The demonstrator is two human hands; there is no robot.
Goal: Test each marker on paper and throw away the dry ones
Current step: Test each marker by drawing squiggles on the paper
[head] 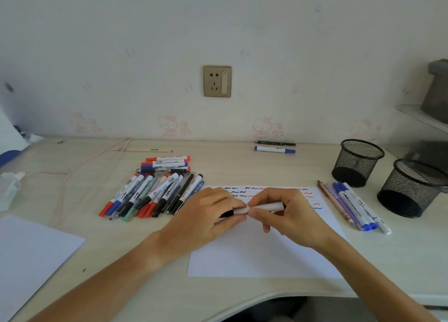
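Over the middle of the test sheet, both hands met on one white-barrelled marker (pixel 263 207). The right hand (pixel 288 211) had its grip closed round the barrel, thumb and forefinger pinching near the joint. The left hand (pixel 211 212) had its grip closed on the dark end, which looked like the cap or the black tip section; the fingers hid which. The marker's long axis ran left to right, roughly parallel to the near edge of the bench (pixel 169 295), so any pull to part cap from barrel would have gone sideways along that line, hands moving apart. Neither hand was nearer than the other; both were already on it.

Beneath them lay the paper (pixel 264 256), with short black, blue and red squiggles along its far edge and down toward the right, and bare white on the near side. Left of the sheet sat the large pile of markers (pixel 155 195). Right of it lay a small row of pens and markers (pixel 356 205), and beyond that two black mesh pen cups (pixel 358 162). I could not tell which group was tested or dry.
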